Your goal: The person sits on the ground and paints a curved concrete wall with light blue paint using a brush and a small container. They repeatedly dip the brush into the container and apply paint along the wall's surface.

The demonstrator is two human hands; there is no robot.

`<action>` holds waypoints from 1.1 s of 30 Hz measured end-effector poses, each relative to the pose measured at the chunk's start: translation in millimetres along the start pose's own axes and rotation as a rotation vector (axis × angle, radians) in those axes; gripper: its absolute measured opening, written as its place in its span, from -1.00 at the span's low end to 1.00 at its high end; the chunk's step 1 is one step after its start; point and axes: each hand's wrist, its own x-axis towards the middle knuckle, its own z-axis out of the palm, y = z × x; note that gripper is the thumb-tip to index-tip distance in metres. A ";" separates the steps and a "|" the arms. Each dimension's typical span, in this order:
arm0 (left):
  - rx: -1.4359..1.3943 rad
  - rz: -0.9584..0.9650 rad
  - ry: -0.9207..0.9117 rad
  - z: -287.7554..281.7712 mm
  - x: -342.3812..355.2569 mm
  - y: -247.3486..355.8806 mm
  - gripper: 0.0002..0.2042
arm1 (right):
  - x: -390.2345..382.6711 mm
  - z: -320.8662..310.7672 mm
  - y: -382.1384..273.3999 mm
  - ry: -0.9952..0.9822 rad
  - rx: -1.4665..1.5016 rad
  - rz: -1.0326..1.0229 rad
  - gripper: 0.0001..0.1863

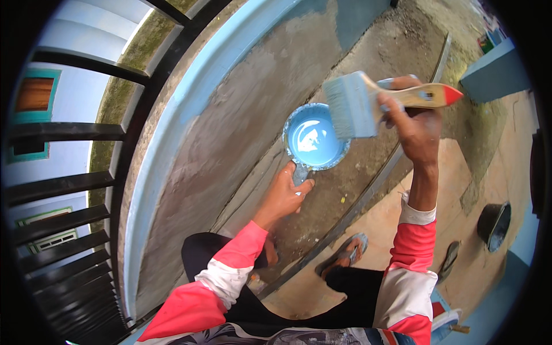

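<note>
My left hand (286, 195) is closed around the short handle of a small round dipper (289, 127), which holds light blue paint (322, 150). Blue drips coat the dipper's rim and handle. In my right hand (415, 123) is a wide paintbrush (368, 109) with a wooden handle and a red tip. Its bristles, stained blue, hang at the dipper's right rim; whether they touch it I cannot tell. To the left runs a low grey wall (224, 132) with light blue paint along its top edge (167, 138).
Black railing bars (69, 184) rise beyond the wall. A dark bucket (493, 227) and a loose sandal (448, 260) are on the tiled floor at right. A blue pillar base (495, 70) stands at far right. Near my right elbow sits a paint pail (445, 322).
</note>
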 end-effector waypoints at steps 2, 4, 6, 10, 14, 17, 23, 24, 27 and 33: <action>-0.052 0.071 0.063 15.8 16.3 -14.6 -0.62 | 7.0 16.1 12.0 -0.089 -0.042 -0.148 -0.74; -0.070 0.099 0.097 29.8 31.8 -30.3 -0.57 | 9.3 29.8 34.3 -0.195 -0.121 -0.204 -0.76; -0.075 0.126 0.140 43.0 43.3 -44.4 -0.55 | 5.1 47.0 55.1 -0.254 -0.234 -0.221 -0.75; -0.116 0.168 0.179 62.9 48.9 -63.7 -0.57 | -11.9 61.8 98.6 -0.318 -0.582 -0.348 -0.76; -0.133 0.175 0.171 65.2 31.5 -83.5 -0.57 | -20.7 66.4 100.8 -0.331 -0.424 -0.230 -0.74; -0.157 0.198 0.252 68.4 16.4 -94.0 -0.58 | -28.2 79.5 89.4 -0.356 -0.529 -0.294 -0.72; -0.203 0.187 0.272 61.1 9.5 -116.0 -0.58 | -52.4 89.4 94.5 -0.359 -0.425 -0.289 -0.75; -0.208 0.173 0.286 58.0 9.9 -121.9 -0.58 | -54.7 89.2 85.7 -0.330 -0.358 -0.259 -0.75; -0.212 0.167 0.319 53.2 10.8 -134.1 -0.60 | -63.0 85.6 74.1 -0.318 -0.205 -0.254 -0.79; -0.196 0.187 0.317 67.2 20.7 -140.2 -0.66 | -69.8 100.8 132.1 -0.328 -0.440 -0.302 -0.80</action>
